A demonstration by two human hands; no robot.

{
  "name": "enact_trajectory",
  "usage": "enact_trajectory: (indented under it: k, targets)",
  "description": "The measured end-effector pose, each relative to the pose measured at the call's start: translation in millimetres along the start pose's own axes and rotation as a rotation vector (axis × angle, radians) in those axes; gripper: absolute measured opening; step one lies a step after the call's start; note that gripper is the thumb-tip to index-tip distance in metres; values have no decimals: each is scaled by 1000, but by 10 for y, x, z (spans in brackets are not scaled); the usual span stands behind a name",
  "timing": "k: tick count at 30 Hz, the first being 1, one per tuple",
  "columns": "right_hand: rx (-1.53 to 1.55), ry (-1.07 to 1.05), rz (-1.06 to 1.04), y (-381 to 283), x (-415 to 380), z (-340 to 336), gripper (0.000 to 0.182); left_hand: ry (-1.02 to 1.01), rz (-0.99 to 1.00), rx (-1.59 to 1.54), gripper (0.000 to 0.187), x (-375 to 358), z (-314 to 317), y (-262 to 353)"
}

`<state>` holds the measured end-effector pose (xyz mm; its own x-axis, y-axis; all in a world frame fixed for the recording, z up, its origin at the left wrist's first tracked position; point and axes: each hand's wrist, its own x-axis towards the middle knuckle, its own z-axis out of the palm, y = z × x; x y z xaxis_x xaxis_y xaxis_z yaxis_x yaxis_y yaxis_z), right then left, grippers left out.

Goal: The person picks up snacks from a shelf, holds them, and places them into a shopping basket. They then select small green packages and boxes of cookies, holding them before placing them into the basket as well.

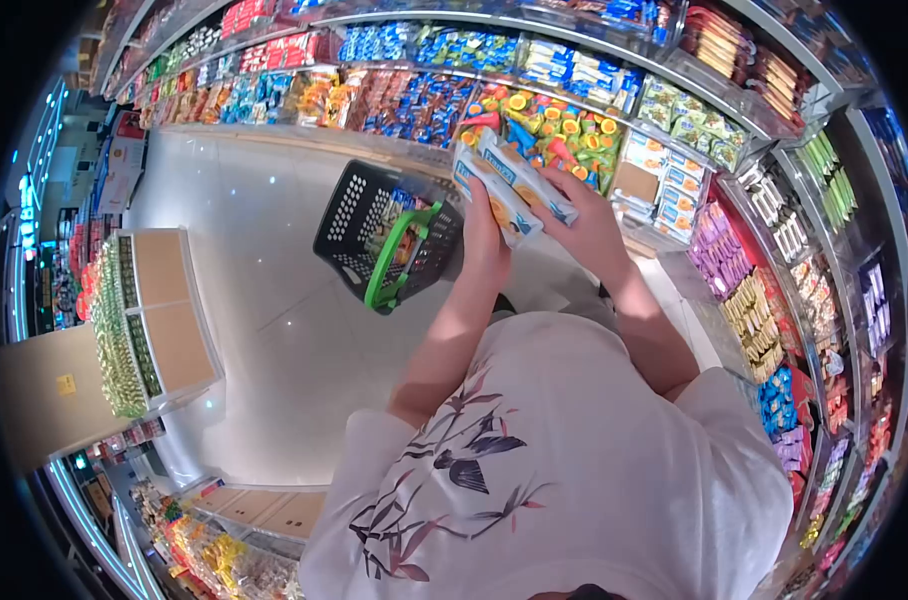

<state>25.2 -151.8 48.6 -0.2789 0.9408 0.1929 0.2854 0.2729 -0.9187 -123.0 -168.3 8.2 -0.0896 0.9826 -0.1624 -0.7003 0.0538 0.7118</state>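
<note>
Two white-and-blue biscuit boxes with orange pictures are held up side by side in front of the shelf. My left hand (486, 230) is closed on the left biscuit box (504, 205), its fingers partly hidden. The right biscuit box (522, 172) is gripped by my right hand (586, 228). Lettering that looks like "Franzzi" shows on the boxes. Below and left of my hands, a black shopping basket (346, 225) with a green handle (382, 270) stands on the floor, with some packets inside. Similar white boxes (677, 205) lie in a shelf bin to the right, beside a bare brown patch.
Curved shelves of wrapped sweets run across the back and down the right side. Yellow and green packets (574, 125) lie just behind my hands. A display stand (179, 310) with green packets is on the left; pale tiled floor (274, 370) stretches between.
</note>
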Motion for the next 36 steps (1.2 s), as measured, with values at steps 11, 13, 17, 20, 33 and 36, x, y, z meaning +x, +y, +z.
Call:
enact_trajectory:
  k: [11,13,17,20,33,36]
  targets:
    - [-436,66,-174,-503,-576,644,57,-79,-485,-77,50,-256,-445,439]
    - [-321,88,-58,-434,-656,624,66,-154,-470,-204,47,-259,-390,386]
    - [-203,193,223,-507,-745,678,79,-319,-466,-231,50,-282,-289,316]
    - [-292,249,206,-530,-739,625,80,-405,-475,-139,56,-230,-167,286]
    - [1397,138,251,-116,-757,-450,58,-453,-702,-232,94,127,494,-68]
    - [856,263,323,4,-677,-496,58,-424,-685,-284,87,249,510,-263]
